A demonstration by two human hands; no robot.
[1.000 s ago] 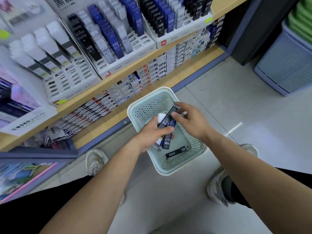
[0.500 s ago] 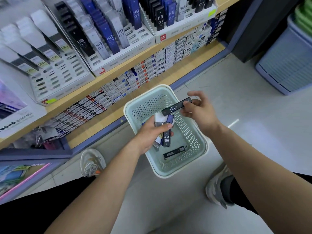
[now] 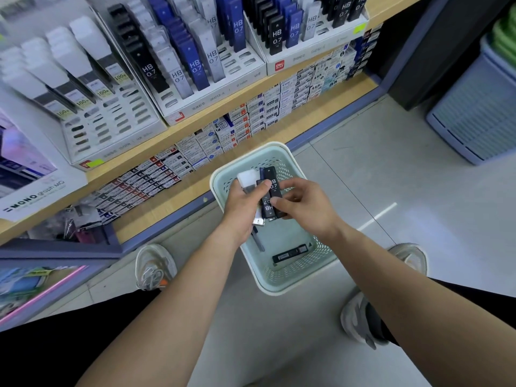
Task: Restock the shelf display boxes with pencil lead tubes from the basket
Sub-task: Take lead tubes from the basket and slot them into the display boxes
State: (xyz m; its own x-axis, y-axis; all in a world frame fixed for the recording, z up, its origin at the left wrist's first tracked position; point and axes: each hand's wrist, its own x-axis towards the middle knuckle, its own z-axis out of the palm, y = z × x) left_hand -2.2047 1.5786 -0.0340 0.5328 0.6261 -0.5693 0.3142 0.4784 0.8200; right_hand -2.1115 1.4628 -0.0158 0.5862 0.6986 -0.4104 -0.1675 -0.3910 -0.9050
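Lying in the basket (image 3: pixel 279 290), one lead tube (image 3: pixel 289 253) points two o'clock. Left hand (image 3: pixel 243 208) clutches tubes (image 3: pixel 248 178) pointing twelve; right hand (image 3: pixel 307 208) pinches a black tube (image 3: pixel 273 188).

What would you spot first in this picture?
Two hands meet over the pale green basket on the floor: the left hand grips a bunch of lead tubes, the right hand pinches a black tube beside them. Above, shelf display boxes hold rows of HB 0.7 tubes.

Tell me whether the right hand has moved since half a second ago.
Yes. The right hand has shifted inward from the right rim of the basket toward the left hand, holding its black tube against the bundle gripped there.
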